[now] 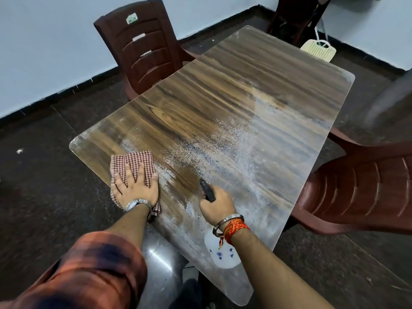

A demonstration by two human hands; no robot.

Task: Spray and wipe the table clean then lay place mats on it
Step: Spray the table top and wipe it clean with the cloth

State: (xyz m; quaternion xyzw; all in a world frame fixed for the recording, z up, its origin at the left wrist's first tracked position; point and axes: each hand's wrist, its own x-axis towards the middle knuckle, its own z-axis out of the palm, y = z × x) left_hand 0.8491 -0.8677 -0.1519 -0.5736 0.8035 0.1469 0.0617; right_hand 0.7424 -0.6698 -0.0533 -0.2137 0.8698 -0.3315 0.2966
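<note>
A wood-grain table [223, 92] with rounded corners fills the middle of the view; its near and right part is covered in whitish spray droplets and streaks. My left hand [136, 186] lies flat, fingers spread, on a red-and-white checked cloth [133, 162] near the table's left edge. My right hand [217, 202] is shut on a spray bottle with a black nozzle [206, 190] that points away over the table; the bottle's white body [225, 253] with small blue flowers shows under my wrist.
A dark brown plastic chair [145, 45] stands at the table's far left side and a reddish-brown one [361, 190] at the right. Another dark chair [296, 18] and a pale woven mat [317, 50] are beyond the far end. Dark speckled floor surrounds the table.
</note>
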